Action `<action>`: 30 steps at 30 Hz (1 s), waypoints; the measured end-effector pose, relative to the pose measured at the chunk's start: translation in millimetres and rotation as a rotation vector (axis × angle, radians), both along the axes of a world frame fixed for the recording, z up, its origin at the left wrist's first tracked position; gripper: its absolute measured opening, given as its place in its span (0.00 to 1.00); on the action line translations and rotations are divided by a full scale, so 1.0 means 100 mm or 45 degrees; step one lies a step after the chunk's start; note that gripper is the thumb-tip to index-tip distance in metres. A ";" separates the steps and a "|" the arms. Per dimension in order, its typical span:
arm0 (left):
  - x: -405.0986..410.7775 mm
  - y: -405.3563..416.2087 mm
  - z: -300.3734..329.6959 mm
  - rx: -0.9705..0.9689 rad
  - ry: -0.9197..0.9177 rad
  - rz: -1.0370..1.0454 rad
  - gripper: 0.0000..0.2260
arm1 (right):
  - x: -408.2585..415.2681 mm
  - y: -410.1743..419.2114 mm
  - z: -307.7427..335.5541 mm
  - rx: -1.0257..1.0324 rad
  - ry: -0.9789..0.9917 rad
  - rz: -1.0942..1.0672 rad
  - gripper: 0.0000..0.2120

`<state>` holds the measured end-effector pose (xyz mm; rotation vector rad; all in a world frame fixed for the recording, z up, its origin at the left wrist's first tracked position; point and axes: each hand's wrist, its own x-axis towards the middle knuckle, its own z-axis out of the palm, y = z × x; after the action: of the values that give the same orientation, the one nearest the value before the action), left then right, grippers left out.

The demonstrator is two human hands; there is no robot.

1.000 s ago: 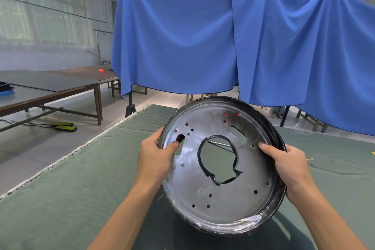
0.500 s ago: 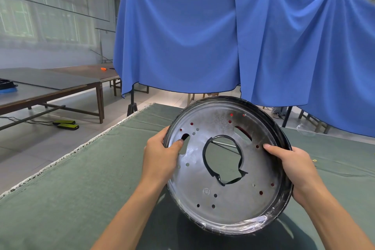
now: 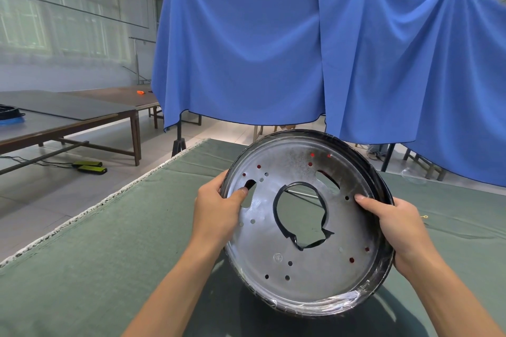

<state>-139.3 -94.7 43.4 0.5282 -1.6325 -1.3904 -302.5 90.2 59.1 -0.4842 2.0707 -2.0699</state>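
Head-worn wide-angle camera sat above and just behind the metal disc [image 3: 315, 268], facing forward and somewhat down. The disc was very near the lens and filled the lower centre, its face tilted toward the camera. The left hand [image 3: 216, 210] held the disc's left rim and the right hand [image 3: 397, 224] its right rim, forearms entering from the bottom edge. Green table cover [image 3: 95, 254] beneath the disc, blue cloth [image 3: 246, 49] hung well beyond it, wooden tables [image 3: 68, 117] far to its left.
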 end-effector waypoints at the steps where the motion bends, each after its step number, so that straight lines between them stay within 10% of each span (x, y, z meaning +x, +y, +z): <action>1: 0.00 0.00 0.00 0.000 -0.002 0.000 0.07 | 0.00 0.00 0.00 0.002 0.002 -0.003 0.02; 30: 0.01 -0.04 -0.06 0.004 -0.004 -0.032 0.08 | -0.03 0.13 0.10 0.096 -0.007 0.247 0.08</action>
<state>-138.5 -99.1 37.6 0.5139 -1.6450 -1.4113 -305.3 103.6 68.8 -0.6388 2.0025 -1.8748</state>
